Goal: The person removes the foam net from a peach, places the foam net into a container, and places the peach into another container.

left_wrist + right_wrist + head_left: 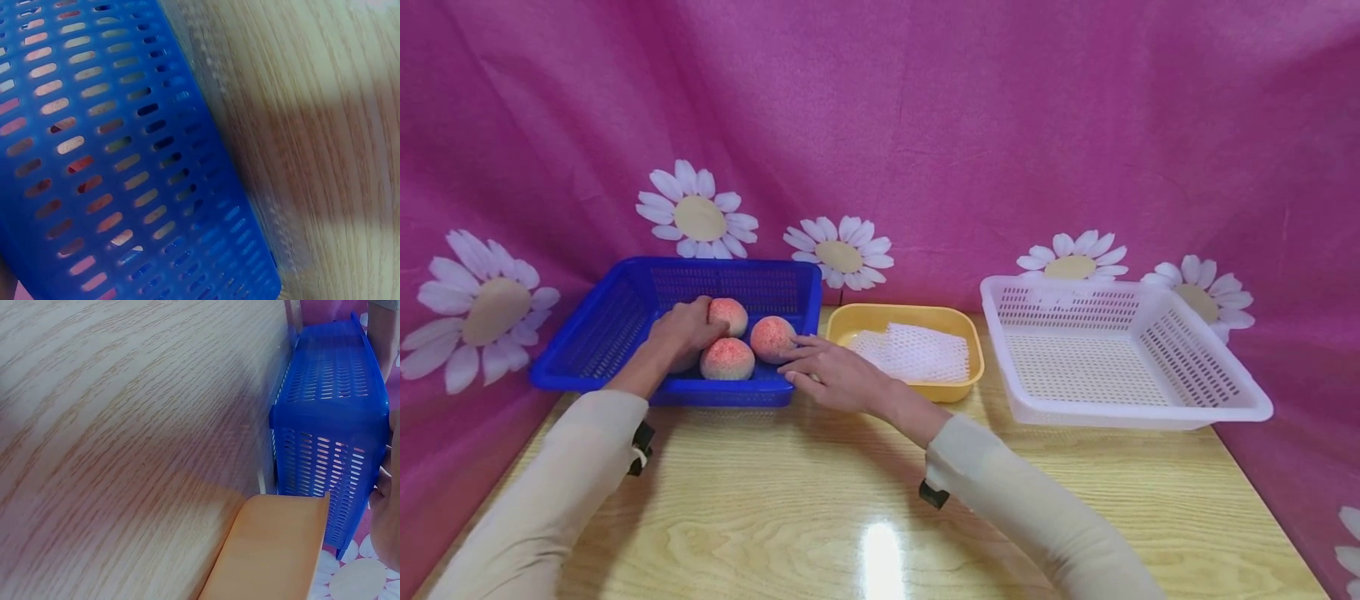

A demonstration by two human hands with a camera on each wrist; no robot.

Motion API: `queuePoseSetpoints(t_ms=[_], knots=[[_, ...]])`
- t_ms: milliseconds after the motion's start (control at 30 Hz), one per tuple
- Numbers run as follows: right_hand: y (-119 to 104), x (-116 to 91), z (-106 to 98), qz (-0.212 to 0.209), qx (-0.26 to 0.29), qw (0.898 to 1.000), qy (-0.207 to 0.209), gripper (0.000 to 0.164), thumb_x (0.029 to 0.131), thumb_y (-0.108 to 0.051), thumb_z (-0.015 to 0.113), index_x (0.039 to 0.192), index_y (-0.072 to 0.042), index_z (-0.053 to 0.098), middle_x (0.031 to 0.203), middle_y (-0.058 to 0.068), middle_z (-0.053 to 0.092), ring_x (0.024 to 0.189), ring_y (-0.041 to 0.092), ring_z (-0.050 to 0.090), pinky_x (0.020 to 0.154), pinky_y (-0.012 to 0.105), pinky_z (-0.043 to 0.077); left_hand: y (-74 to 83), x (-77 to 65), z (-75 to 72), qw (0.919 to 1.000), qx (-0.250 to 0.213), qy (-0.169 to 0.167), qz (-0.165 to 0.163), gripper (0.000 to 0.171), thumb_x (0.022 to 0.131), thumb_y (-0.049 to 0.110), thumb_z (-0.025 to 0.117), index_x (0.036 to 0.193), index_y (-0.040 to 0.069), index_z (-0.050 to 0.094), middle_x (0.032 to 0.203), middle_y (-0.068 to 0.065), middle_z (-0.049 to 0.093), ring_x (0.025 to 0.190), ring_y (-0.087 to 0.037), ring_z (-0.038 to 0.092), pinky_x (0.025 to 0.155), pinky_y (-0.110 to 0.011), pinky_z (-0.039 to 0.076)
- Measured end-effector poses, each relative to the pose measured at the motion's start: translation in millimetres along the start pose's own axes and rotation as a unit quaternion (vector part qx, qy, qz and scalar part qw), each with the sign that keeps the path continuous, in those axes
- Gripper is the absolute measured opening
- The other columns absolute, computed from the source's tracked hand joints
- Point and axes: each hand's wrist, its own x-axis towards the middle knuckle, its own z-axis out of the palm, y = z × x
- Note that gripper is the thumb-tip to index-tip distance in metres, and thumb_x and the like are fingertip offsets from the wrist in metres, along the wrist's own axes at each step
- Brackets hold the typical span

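In the head view, several pink and cream peaches lie in a blue basket (591,333). My left hand (683,329) reaches over its front rim, with curled fingers gripping the left side of the rear peach (730,315); some fingertips are hidden. A front peach (727,360) sits right below that one, and another is partly covered by the left hand. At the basket's right end, my right hand (835,373) extends loosely spread fingers to the right-hand peach (772,339), fingertips at its side. Through the slots in the left wrist view, pinkish patches show behind the basket wall (119,150).
Right of the blue basket stands a yellow tray (906,310) holding white foam net sleeves (925,354). A white slotted basket (1120,412) stands farther right. All rest on a wood-grain table (775,500) before a magenta cloth with daisies (925,125).
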Motion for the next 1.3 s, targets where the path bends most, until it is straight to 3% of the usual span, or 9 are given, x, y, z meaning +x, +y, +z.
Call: queuePoseSetpoints(t_ms=[567, 733, 1033, 1300], knots=[[-2, 0, 1, 0.005, 0.002, 1.000, 0.001, 0.033, 0.098, -0.023, 0.041, 0.113, -0.007, 0.066, 0.124, 0.006, 0.057, 0.129, 0.027, 0.035, 0.108, 0.032, 0.020, -6.1, -3.2, -2.2, 0.9995, 0.003, 0.020, 0.024, 0.059, 0.091, 0.037, 0.046, 0.135, 0.000, 0.033, 0.122, -0.032, 0.046, 0.109, -0.049, 0.044, 0.085, -0.062, 0.034], [-3, 0, 1, 0.002, -0.019, 1.000, 0.005, 0.034, 0.098, -0.023, 0.040, 0.115, -0.007, 0.065, 0.120, 0.005, 0.059, 0.129, 0.027, 0.035, 0.108, 0.030, 0.018, -6.2, -7.9, -4.5, 0.9983, 0.003, 0.047, 0.032, 0.057, 0.091, 0.036, 0.045, 0.135, 0.001, 0.034, 0.121, -0.031, 0.048, 0.108, -0.048, 0.045, 0.082, -0.062, 0.037], [-7, -1, 2, -0.022, -0.072, 0.996, 0.053, 0.029, 0.095, -0.018, 0.048, 0.112, -0.003, 0.066, 0.114, 0.009, 0.063, 0.116, 0.020, 0.051, 0.108, 0.037, 0.018, 0.5, -13.8, -9.2, 0.9961, 0.000, 0.071, 0.052, 0.055, 0.091, 0.035, 0.045, 0.135, 0.002, 0.036, 0.122, -0.028, 0.049, 0.110, -0.045, 0.046, 0.082, -0.061, 0.038], [-9, -4, -8, 0.044, -0.114, 0.992, 0.029, 0.040, 0.096, -0.032, 0.046, 0.123, -0.006, 0.059, 0.126, 0.007, 0.055, 0.129, 0.025, 0.035, 0.109, 0.034, 0.012, 13.1, -17.5, -8.8, 0.9928, -0.002, 0.093, 0.076, 0.056, 0.092, 0.033, 0.048, 0.138, 0.004, 0.035, 0.131, -0.025, 0.042, 0.118, -0.044, 0.039, 0.088, -0.061, 0.034]])
